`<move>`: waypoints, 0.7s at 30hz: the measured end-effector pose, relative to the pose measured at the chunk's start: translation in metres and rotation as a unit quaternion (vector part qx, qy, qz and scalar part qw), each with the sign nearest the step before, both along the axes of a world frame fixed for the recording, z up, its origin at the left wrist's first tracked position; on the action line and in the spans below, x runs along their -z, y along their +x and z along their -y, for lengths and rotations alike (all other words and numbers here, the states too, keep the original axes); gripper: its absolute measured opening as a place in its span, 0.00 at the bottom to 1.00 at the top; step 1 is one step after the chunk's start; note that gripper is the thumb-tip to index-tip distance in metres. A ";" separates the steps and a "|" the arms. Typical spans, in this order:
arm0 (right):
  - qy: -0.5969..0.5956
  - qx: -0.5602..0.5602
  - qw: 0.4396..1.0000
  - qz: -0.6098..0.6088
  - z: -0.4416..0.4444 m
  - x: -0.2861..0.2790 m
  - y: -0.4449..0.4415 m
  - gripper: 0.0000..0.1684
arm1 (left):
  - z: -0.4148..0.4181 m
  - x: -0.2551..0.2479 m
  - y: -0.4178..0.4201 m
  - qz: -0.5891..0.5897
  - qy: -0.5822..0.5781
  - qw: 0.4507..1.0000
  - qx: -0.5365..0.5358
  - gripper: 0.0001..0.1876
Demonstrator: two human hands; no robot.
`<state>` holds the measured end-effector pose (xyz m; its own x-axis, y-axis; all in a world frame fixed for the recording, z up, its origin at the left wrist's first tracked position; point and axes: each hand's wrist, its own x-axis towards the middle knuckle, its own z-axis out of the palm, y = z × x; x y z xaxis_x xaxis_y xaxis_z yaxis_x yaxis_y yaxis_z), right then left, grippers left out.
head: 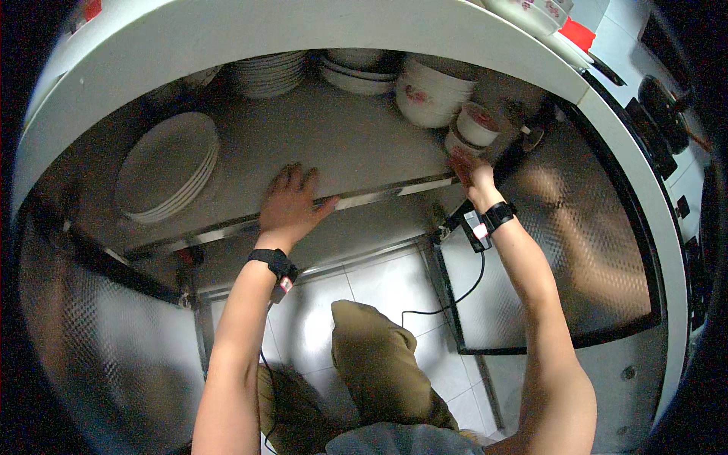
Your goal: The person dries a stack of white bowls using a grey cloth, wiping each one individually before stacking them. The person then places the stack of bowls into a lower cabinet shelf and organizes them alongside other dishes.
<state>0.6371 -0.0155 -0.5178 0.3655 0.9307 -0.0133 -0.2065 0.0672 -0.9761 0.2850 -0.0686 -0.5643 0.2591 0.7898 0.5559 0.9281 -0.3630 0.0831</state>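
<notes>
My left hand [293, 205] is over the front of the metal cabinet shelf [341, 133], fingers spread and holding nothing. Its thumb lies along the shelf's bright front edge. At the shelf's right end, my right hand [475, 173] is against the lower of two small stacked white containers [462, 142]. The upper small container [478, 124] has a reddish top. Its fingers are partly hidden and blurred, so a firm grip cannot be made out. Right behind these is a larger stack of white bowls [435, 94] with a red flower pattern.
White plates [170, 165] lie stacked at the shelf's left. Farther back are a tall plate stack [270, 74] and shallow white dishes [358, 77]. Open textured doors flank the cabinet, left [131, 335] and right [574, 256]. A pale countertop [341, 25] overhangs the shelf. Cables hang from both wrist devices.
</notes>
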 end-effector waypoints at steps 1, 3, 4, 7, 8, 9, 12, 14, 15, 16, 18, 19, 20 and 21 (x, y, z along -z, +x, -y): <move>0.009 -0.016 1.000 0.003 0.003 0.002 0.003 0.23 | 0.000 -0.002 0.002 0.000 -0.003 1.000 0.001 0.32; -0.032 -0.005 0.998 -0.047 0.014 0.006 0.003 0.19 | 0.000 -0.005 0.003 0.001 0.003 1.000 0.001 0.32; -0.061 -0.012 0.998 -0.029 0.021 0.006 -0.002 0.17 | -0.001 -0.006 0.001 -0.001 0.011 1.000 -0.001 0.32; -0.065 -0.054 0.996 -0.019 0.047 0.000 -0.025 0.12 | 0.005 -0.020 -0.001 -0.014 -0.001 1.000 -0.018 0.32; -0.073 -0.067 0.995 -0.021 0.055 -0.003 -0.030 0.12 | 0.006 -0.025 -0.001 -0.018 -0.011 0.999 -0.025 0.33; -0.082 -0.081 0.993 -0.023 0.064 -0.007 -0.035 0.12 | 0.006 -0.029 -0.001 -0.018 -0.016 1.000 -0.020 0.32; -0.129 -0.147 0.980 0.031 0.087 -0.011 -0.048 0.14 | 0.006 -0.043 0.000 -0.017 -0.032 0.999 -0.015 0.32; -0.149 -0.184 0.970 0.047 0.101 -0.005 -0.050 0.15 | 0.009 -0.057 0.004 -0.014 -0.035 0.999 -0.021 0.32; -0.172 -0.205 0.963 0.044 0.107 -0.010 -0.061 0.14 | 0.007 -0.058 -0.002 0.002 -0.024 1.000 -0.021 0.32; -0.187 -0.219 0.957 0.031 0.111 -0.007 -0.064 0.13 | 0.002 -0.057 -0.005 0.014 -0.012 1.000 -0.017 0.32; -0.207 -0.244 0.947 0.016 0.121 -0.001 -0.068 0.12 | 0.001 -0.053 -0.008 0.034 -0.001 0.999 -0.016 0.32; -0.211 -0.256 0.943 0.015 0.128 0.001 -0.069 0.11 | 0.003 -0.051 -0.010 0.042 0.000 0.999 -0.020 0.33; -0.218 -0.272 0.937 0.019 0.135 0.000 -0.070 0.10 | 0.005 -0.050 -0.011 0.050 0.001 0.998 -0.023 0.33; -0.217 -0.280 0.935 0.006 0.141 0.000 -0.066 0.10 | 0.008 -0.060 -0.007 0.041 -0.033 0.998 -0.021 0.33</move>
